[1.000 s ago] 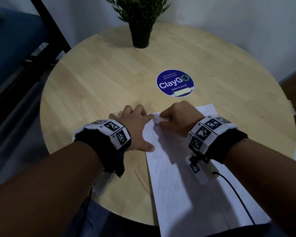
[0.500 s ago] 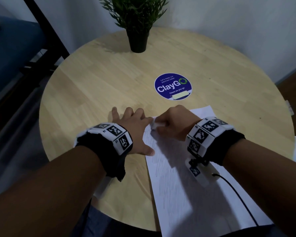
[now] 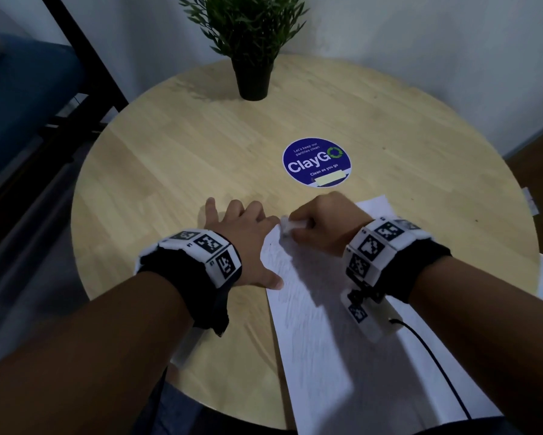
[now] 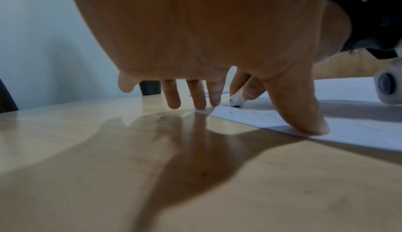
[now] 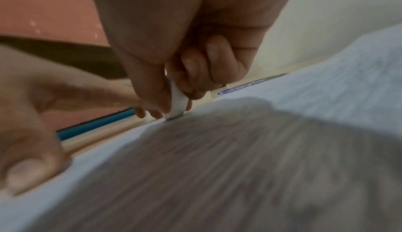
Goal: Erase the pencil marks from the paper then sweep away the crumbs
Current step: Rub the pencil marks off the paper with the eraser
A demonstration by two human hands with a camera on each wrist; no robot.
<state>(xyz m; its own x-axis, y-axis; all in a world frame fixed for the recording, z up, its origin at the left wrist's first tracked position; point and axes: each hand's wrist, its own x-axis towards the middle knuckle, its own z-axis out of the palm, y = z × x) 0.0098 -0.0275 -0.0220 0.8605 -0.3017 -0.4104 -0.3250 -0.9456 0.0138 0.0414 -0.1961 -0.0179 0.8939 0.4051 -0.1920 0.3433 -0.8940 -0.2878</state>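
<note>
At the near edge of the round wooden tabletop (image 3: 176, 158) lies the paper (image 3: 333, 334), its long side running away from the person and its near end overhanging the rim. Faint pencil marks (image 3: 282, 262) streak its upper left part. The left hand (image 3: 248, 243) is spread flat, fingers straight: the thumb (image 4: 304, 115) presses on the paper's left edge, and the other fingertips (image 4: 214, 98) rest at its far left corner. The right hand (image 3: 323, 227) is clenched around a white eraser (image 4: 237, 100), pinched between thumb and curled fingers; the eraser's darkened tip touches the paper near that far corner. Beyond the hands a blue sticker (image 3: 316, 161) lies on the tabletop, and further back stands a potted plant (image 3: 251, 51).
</note>
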